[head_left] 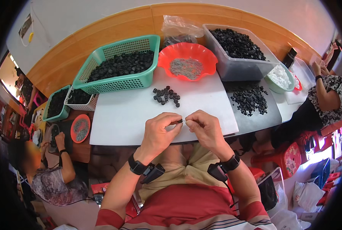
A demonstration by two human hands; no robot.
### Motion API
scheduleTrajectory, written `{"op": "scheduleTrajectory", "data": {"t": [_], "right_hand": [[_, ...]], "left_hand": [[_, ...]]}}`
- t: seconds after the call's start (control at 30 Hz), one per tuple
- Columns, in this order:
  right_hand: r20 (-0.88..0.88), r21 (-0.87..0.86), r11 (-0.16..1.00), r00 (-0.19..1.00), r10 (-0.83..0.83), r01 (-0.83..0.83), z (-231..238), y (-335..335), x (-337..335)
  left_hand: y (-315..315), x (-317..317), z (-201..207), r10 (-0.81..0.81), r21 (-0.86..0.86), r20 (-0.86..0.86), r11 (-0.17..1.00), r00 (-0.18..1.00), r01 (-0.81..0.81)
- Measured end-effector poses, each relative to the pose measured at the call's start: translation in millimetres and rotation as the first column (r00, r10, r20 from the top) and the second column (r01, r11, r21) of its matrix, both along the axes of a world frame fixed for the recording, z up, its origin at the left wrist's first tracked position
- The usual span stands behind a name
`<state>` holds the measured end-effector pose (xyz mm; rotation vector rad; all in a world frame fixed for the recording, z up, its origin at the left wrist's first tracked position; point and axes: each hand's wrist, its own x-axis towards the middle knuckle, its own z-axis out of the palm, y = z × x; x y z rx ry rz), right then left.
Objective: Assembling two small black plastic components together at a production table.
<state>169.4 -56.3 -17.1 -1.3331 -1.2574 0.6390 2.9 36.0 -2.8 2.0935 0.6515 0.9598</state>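
A person in a red top sat at a white-topped bench, both bare hands raised over its near edge. The landmark was a red, wavy-rimmed bowl near the back, holding many small grey pieces.

Straight toward the person from the bowl, the left hand pinched a small black part between thumb and fingers, which mostly hid it. Just beside it, also on the bowl's near side, the right hand had its fingertips closed on a thin pale piece; whether the two pieces touched was too small to tell.

Between bowl and hands, slightly left of the bowl, lay a loose cluster of black parts. Left of the bowl stood a green basket of black parts; right of it, a clear tub held more.

The step in hand appeared to be fitting the pale piece to the black part. The next move seemed to call for a steady left pinch and a careful, well-aligned push from the right fingertips.
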Motion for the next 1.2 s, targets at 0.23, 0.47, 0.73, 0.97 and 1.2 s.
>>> {"op": "scheduleTrajectory", "data": {"t": [0.23, 0.47, 0.73, 0.97, 1.2], "right_hand": [[0.174, 0.015, 0.999, 0.984, -0.041, 0.039, 4, -3, 2], [0.349, 0.074, 0.996, 0.934, -0.075, 0.053, 9, -7, -1], [0.366, 0.085, 0.994, 0.926, -0.095, 0.068, 5, -8, -1], [0.333, 0.085, 0.993, 0.937, -0.105, 0.081, 2, -9, 0], [0.334, 0.071, 0.995, 0.938, -0.089, 0.069, 6, -10, 0]], "left_hand": [[-5, 3, 1, -0.022, 0.049, -0.001, 0.999, 1.000, 0.022], [-6, 4, -1, -0.007, 0.085, -0.009, 0.996, 1.000, 0.008], [-9, 7, -5, -0.004, 0.035, -0.031, 0.999, 1.000, 0.005], [-10, 9, -4, -0.005, 0.041, -0.052, 0.999, 0.999, 0.007], [-12, 10, 0, -0.010, 0.077, -0.071, 0.997, 0.997, 0.015]]}}
